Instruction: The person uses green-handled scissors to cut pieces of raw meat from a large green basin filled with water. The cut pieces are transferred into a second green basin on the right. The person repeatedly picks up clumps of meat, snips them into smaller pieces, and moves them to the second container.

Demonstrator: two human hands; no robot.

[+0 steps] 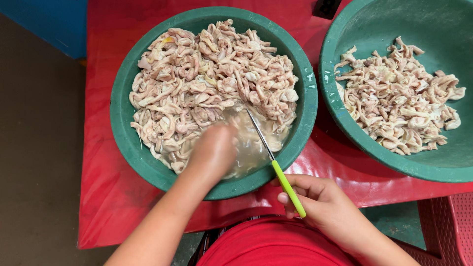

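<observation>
Nearest, the right hand [322, 204] closes around the yellow-green handle of a knife [276, 167], whose thin blade slants into the cloudy liquid. The left hand [213, 152] is blurred and reaches into the near green basin [123, 143]; its fingers are hidden among the pale offal pieces [207, 79], so its grip cannot be told. Far right, a second green basin [345, 29], cut off by the frame, holds a smaller heap [399, 98]. Both basins sit on a red cloth [106, 197].

This looks like a plain food-preparation spot, perhaps a home kitchen or market stall: two green plastic basins [123, 123] [335, 113] of pale raw offal [207, 74] sit on a red plastic-covered table [106, 197] above a bare floor [34, 148].
</observation>
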